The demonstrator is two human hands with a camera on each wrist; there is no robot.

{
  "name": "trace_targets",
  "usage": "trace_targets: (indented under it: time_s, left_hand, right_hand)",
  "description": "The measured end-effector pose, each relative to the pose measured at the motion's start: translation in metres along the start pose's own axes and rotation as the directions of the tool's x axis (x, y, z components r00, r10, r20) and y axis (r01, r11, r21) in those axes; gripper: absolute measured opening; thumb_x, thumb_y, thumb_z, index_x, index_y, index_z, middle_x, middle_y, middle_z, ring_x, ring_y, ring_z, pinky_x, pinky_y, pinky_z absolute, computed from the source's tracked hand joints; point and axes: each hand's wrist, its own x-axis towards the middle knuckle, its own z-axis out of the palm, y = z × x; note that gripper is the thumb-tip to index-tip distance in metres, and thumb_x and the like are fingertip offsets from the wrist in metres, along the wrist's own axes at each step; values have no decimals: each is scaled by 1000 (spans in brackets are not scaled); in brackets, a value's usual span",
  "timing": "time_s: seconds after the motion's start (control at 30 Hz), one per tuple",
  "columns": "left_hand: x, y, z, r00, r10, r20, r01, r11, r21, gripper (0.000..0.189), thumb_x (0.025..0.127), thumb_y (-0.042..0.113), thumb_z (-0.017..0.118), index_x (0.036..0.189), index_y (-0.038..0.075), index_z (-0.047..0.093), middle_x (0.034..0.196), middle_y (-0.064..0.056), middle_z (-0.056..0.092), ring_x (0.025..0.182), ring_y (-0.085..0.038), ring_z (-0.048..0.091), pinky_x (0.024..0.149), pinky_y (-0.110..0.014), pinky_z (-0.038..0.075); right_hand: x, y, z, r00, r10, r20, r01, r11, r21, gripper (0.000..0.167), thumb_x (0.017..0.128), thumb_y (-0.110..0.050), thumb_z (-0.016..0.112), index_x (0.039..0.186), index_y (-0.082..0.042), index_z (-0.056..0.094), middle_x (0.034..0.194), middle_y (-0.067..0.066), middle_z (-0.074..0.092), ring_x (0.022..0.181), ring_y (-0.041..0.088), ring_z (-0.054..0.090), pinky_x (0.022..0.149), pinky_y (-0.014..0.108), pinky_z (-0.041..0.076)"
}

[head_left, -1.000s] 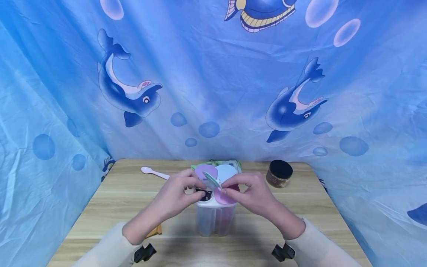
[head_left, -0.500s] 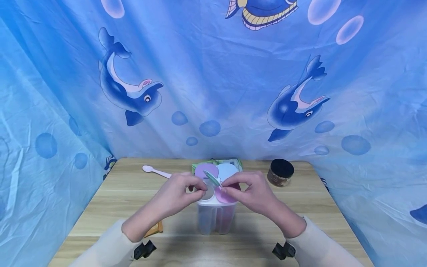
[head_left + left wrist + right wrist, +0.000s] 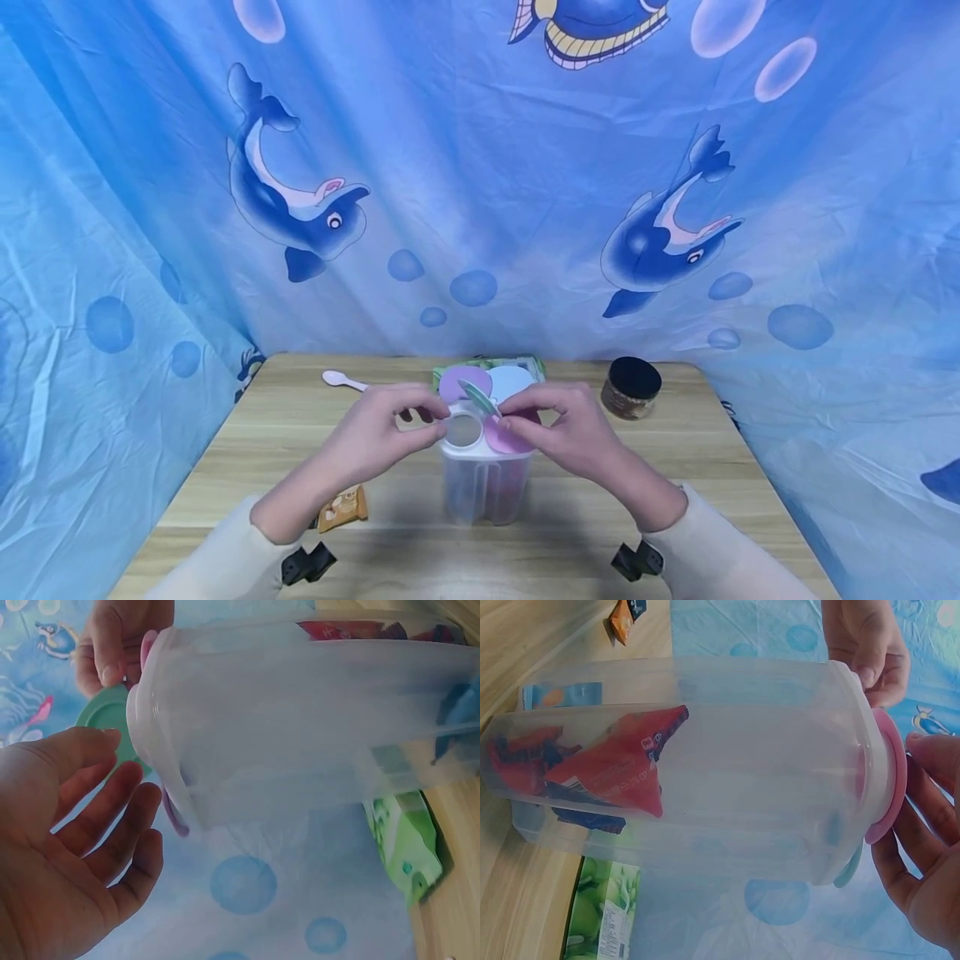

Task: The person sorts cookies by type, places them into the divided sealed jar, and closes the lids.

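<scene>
A tall clear container (image 3: 483, 492) with a white top stands on the table in front of me. Round lids cover its compartments: a purple lid (image 3: 462, 383), a pale blue lid (image 3: 513, 383) and a pink lid (image 3: 506, 435). The near left round opening is uncovered, and a green lid (image 3: 477, 395) is tilted up beside it. My right hand (image 3: 562, 421) pinches the edge of that green lid. My left hand (image 3: 386, 425) is at the left of the opening, fingers loosely bent and nothing in them. Red packets (image 3: 622, 761) and a blue packet (image 3: 562, 695) lie inside the container.
An orange packet (image 3: 343, 507) lies near my left forearm. A pale pink spoon (image 3: 342, 380) rests at the back left, partly behind my left hand. To the right stands a jar with a black lid (image 3: 632, 387). A green package (image 3: 600, 907) sits behind the container.
A dark packet seen at the opening under my left hand went out of sight there. My left hand then drew back leftward. My right hand keeps the green lid raised.
</scene>
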Motion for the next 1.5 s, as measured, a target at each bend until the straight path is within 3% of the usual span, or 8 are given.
trace_targets:
  time_s: [0.2, 0.37, 0.73, 0.87, 1.1, 1.2, 1.37, 1.5]
  left_hand:
    - [-15, -15, -12, 996, -91, 5, 91, 995, -30, 21, 89, 20, 80, 107, 31, 76, 101, 16, 73, 90, -3, 67, 78, -31, 56]
    - [-30, -37, -19, 984, -178, 5, 178, 983, -46, 19, 91, 25, 80, 110, 28, 76, 101, 14, 73, 90, -4, 67, 78, -29, 56]
    - [-65, -109, -18, 924, -360, 128, 370, 927, -67, 29, 91, 29, 79, 116, 14, 73, 108, 0, 72, 92, -9, 66, 75, -29, 56]
    - [-80, -135, -11, 913, -368, 177, 386, 919, -82, 35, 91, 29, 79, 120, 10, 71, 112, -7, 71, 96, -16, 67, 76, -29, 57]
    - [-98, -162, -1, 919, -310, 245, 327, 944, -33, 46, 88, 26, 82, 126, 3, 67, 119, -16, 69, 104, -34, 65, 84, -41, 58]
    - [-104, -168, 1, 907, -309, 286, 321, 947, 4, 50, 87, 26, 83, 128, 3, 66, 121, -14, 70, 106, -32, 65, 87, -43, 56]
    - [-108, -174, 3, 872, -344, 348, 366, 931, 3, 52, 85, 25, 84, 129, 4, 65, 124, -12, 69, 109, -30, 66, 88, -40, 56]
    - [-109, -176, 6, 859, -349, 375, 378, 926, -4, 52, 84, 23, 84, 127, 3, 66, 120, -9, 70, 105, -27, 66, 85, -34, 56]
  right_hand:
    - [0, 1, -1, 1000, 12, -1, -12, 1000, 1, 15, 84, -6, 83, 96, -15, 82, 85, -6, 77, 71, 5, 66, 63, 24, 56]
    - [0, 2, -1, 1000, 21, -3, -21, 1000, -7, 16, 84, -6, 84, 96, -15, 82, 85, -7, 77, 71, 5, 66, 63, 25, 57]
    - [2, 2, -4, 1000, 17, -4, -17, 1000, 4, 18, 84, -3, 83, 97, -15, 82, 84, -7, 77, 70, 5, 65, 63, 22, 55]
    - [2, 1, -3, 1000, 28, 1, -28, 1000, 7, 20, 84, -3, 82, 99, -14, 81, 86, -6, 78, 72, 6, 67, 65, 26, 58]
    - [2, 0, -2, 999, 37, 8, -37, 999, 4, 18, 85, -5, 82, 100, -15, 81, 88, -4, 78, 75, 6, 69, 67, 28, 59]
    - [1, -1, -2, 1000, 30, 7, -30, 1000, 3, 18, 84, -4, 82, 99, -14, 81, 87, -5, 78, 74, 6, 69, 66, 30, 59]
    - [1, -2, -2, 1000, 24, 5, -24, 1000, -3, 18, 84, -4, 82, 99, -14, 81, 87, -6, 78, 74, 6, 69, 65, 31, 59]
    - [1, -1, -2, 1000, 20, 2, -20, 1000, -6, 18, 84, -3, 82, 99, -14, 81, 87, -6, 78, 74, 6, 69, 66, 30, 59]
